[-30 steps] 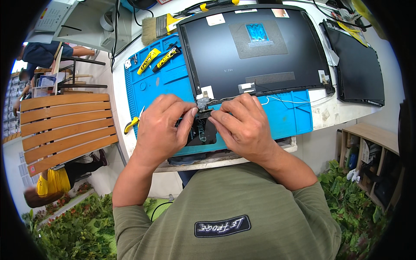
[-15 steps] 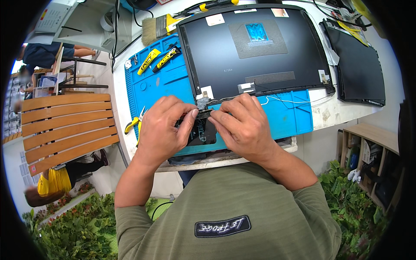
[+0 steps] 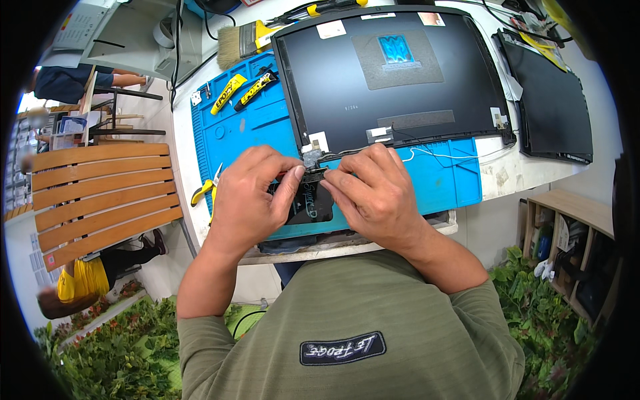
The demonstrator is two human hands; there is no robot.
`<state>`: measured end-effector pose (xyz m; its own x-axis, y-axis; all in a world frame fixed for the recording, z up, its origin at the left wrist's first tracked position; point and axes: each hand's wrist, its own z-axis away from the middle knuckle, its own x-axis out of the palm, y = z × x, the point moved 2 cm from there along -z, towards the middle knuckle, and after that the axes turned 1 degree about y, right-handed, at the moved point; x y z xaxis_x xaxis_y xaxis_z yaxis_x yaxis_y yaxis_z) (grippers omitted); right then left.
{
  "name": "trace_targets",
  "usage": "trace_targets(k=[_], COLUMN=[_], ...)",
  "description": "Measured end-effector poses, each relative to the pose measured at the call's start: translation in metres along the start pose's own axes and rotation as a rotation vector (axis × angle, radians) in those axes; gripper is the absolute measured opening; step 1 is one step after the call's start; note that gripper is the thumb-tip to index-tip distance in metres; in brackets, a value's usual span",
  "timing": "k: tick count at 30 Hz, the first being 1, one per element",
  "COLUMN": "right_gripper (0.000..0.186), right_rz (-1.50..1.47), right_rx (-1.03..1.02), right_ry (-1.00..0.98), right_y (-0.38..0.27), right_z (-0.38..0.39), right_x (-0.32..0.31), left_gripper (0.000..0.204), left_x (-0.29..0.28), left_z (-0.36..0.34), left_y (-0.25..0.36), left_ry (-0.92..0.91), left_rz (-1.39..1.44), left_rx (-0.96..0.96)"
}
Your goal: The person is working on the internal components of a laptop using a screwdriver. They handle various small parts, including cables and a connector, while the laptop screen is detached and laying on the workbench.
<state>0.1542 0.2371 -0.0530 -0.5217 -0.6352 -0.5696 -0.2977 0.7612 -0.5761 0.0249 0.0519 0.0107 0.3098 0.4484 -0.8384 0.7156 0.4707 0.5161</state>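
Note:
Between my two hands sits a small dark hinge-like piece (image 3: 314, 175), just below the lower left corner of a black laptop screen lid (image 3: 320, 87). My left hand (image 3: 250, 200) pinches its left end between thumb and forefinger. The fingertips of my right hand (image 3: 377, 193) are closed on its right end. A silvery metal bracket (image 3: 311, 159) shows at the lid's corner, right by the piece; whether the two touch, I cannot tell. Beneath my hands lies a flat black sheet (image 3: 320, 210) with light lettering, on a blue work mat (image 3: 443, 177).
Two epoxy tubes (image 3: 243, 93) lie on the mat, with yellow-handled pliers (image 3: 203, 191) at its left edge. A wide brush (image 3: 239, 45) rests behind. Thin cables (image 3: 433, 152) run below the lid. Black panels (image 3: 550, 100) stand right; a slatted wooden bench (image 3: 103, 193) is left.
Hardly anything differs. Both hands keep their pinch on the small dark piece in the same place, and the lid has not moved.

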Motion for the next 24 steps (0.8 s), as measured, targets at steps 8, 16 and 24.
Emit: trace_targets(k=[8,16,24], right_gripper=[0.017,0.017,0.019], right_rz=[0.009,-0.006,-0.008], right_rx=[-0.002,0.015,-0.001], right_ry=[-0.009,-0.014,0.003], right_y=[0.000,-0.001,0.000], right_z=[0.000,0.000,-0.001], right_x=[0.000,0.000,-0.001], left_gripper=[0.007,0.008,0.009], left_x=[-0.002,0.000,-0.006], left_z=[0.000,0.000,-0.006], left_y=[-0.007,-0.011,-0.009], left_ry=[-0.032,0.033,0.023], left_rz=[0.036,0.111,0.139], left_rx=[-0.047,-0.090,-0.147])
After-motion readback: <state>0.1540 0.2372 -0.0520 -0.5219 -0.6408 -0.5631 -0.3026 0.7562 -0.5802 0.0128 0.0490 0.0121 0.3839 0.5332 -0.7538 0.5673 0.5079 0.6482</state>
